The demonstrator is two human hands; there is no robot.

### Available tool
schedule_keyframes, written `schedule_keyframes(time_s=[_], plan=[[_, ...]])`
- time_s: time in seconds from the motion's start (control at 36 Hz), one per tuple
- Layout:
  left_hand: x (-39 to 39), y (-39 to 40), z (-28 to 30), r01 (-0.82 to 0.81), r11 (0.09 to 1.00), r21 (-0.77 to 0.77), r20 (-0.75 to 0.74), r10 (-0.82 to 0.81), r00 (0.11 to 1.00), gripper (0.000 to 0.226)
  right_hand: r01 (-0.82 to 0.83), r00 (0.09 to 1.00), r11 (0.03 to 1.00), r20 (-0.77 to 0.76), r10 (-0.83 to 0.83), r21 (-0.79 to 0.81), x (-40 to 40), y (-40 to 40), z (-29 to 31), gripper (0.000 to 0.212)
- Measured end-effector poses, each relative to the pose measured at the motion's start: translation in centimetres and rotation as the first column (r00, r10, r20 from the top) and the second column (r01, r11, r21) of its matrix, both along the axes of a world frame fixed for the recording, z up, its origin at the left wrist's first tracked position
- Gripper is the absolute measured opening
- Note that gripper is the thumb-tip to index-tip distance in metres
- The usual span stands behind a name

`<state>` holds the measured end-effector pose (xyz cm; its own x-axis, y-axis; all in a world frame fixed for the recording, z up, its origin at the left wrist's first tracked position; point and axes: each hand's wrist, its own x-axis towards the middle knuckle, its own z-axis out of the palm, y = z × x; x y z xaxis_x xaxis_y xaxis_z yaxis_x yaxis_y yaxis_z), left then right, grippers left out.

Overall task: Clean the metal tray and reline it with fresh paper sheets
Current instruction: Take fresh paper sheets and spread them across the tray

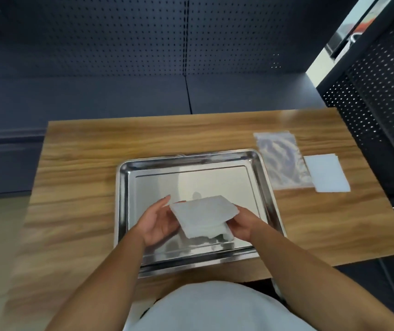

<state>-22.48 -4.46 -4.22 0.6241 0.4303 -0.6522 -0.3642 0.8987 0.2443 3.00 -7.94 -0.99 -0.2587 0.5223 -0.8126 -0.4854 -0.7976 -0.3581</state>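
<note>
A shiny rectangular metal tray (266, 187) lies on the wooden table in front of me, its bottom bare. Above its near half I hold a folded white paper towel (203, 215) between both hands. My left hand (157, 223) cups the towel's left edge with the fingers spread under it. My right hand (241, 223) grips the towel's right edge, thumb on top. To the right of the tray lie a clear plastic bag (284, 161) and a small stack of white paper sheets (326, 173).
The wooden table (83, 163) stands against a dark pegboard wall (119, 37). A black perforated rack (382, 96) stands at the right edge of the table. My white-clothed torso fills the bottom of the view.
</note>
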Motion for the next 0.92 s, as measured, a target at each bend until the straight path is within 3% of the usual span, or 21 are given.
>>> schedule_keyframes(time_s=[0.17, 0.25, 0.31, 0.42, 0.53, 0.64, 0.69, 0.72, 0.81, 0.92], plan=[[-1.0, -0.1, -0.6, 0.104, 0.986, 0.133, -0.029, -0.101, 0.994, 0.062, 0.016, 0.988, 0.996, 0.157, -0.002, -0.093, -1.5, 0.3, -0.3, 0.022], [-1.2, 0.4, -0.8, 0.144, 0.975, 0.168, -0.041, -0.139, 0.989, 0.074, -0.023, 0.981, 0.994, 0.191, 0.043, -0.107, -1.5, 0.6, -0.1, 0.031], [-0.9, 0.7, -0.6, 0.198, 0.962, 0.188, -0.122, -0.178, 0.976, 0.074, -0.055, 0.966, 0.993, 0.247, 0.079, -0.104, -1.4, 1.1, -0.1, 0.034], [0.5, 0.9, -0.9, 0.196, 0.960, 0.201, -0.426, -0.094, 0.900, 0.042, -0.144, 0.867, 0.986, 0.469, 0.168, -0.087, -1.9, 1.3, -0.5, 0.044], [1.8, 0.8, -1.5, 0.074, 0.958, 0.277, -0.670, 0.137, 0.729, 0.030, -0.224, 0.724, 0.974, 0.670, 0.163, 0.006, -1.8, 0.3, -1.4, 0.052], [3.4, 0.3, -1.5, 0.391, 0.824, 0.409, -0.897, 0.284, 0.340, 0.032, -0.162, 0.719, 0.987, 0.685, 0.114, 0.005, -1.7, -0.4, -1.6, 0.045], [4.3, -0.1, -1.2, 0.540, 0.734, 0.412, -0.911, 0.348, 0.222, 0.026, -0.166, 0.717, 0.986, 0.685, 0.130, -0.012, -1.5, -0.4, -1.7, 0.036], [4.8, -0.3, -1.0, 0.586, 0.698, 0.411, -0.911, 0.345, 0.227, 0.023, -0.166, 0.714, 0.986, 0.687, 0.133, -0.019, -1.4, -0.5, -1.8, 0.034], [7.0, -1.2, -0.7, 0.653, 0.637, 0.409, -0.909, 0.220, 0.354, 0.019, -0.149, 0.718, 0.989, 0.686, 0.119, -0.015, -1.1, -0.5, -2.1, 0.032], [10.0, -2.0, -0.9, 0.677, 0.653, 0.340, -0.910, 0.049, 0.411, 0.032, -0.201, 0.759, 0.979, 0.629, 0.169, -0.021, -0.9, -0.6, -2.6, 0.015]])
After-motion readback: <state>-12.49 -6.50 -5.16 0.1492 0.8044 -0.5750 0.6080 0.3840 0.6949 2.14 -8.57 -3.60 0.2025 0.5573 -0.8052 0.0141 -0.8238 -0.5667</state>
